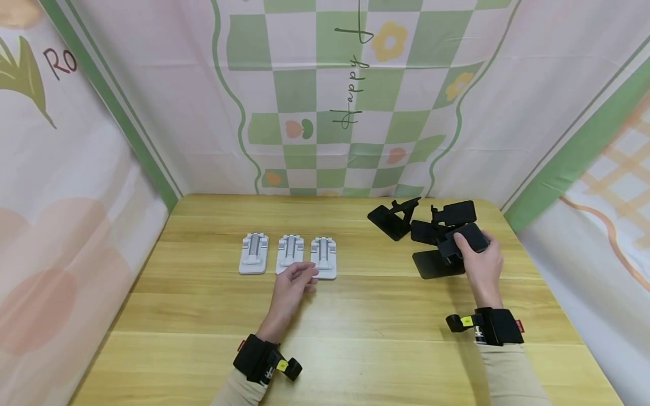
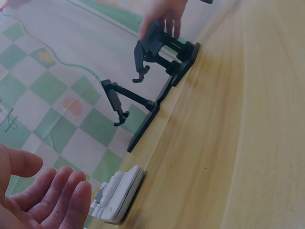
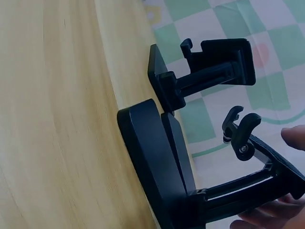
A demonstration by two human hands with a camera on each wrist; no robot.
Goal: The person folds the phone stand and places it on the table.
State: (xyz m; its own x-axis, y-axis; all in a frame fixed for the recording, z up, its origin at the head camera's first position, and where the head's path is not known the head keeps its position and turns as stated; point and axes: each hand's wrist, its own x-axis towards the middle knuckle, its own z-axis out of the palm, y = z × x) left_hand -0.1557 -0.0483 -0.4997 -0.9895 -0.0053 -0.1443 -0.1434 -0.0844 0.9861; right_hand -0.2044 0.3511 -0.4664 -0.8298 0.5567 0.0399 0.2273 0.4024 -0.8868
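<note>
Three white folded phone stands lie in a row on the table: a left one (image 1: 253, 254), a middle one (image 1: 290, 248) and a right one (image 1: 325, 254). My left hand (image 1: 290, 287) hovers at the near side of the middle and right ones; in the left wrist view its fingers (image 2: 71, 200) are loosely bent with nothing between them. Over on the right, my right hand (image 1: 484, 269) grips the upper plate of an unfolded black phone stand (image 1: 438, 265), whose base is on the table. Part of that plate is hidden by the hand.
Two more unfolded black phone stands are close by: one on the left (image 1: 390, 223), another behind the gripped one (image 1: 457, 212). The wooden table (image 1: 355, 338) ends at the back against a checked cloth (image 1: 335, 152).
</note>
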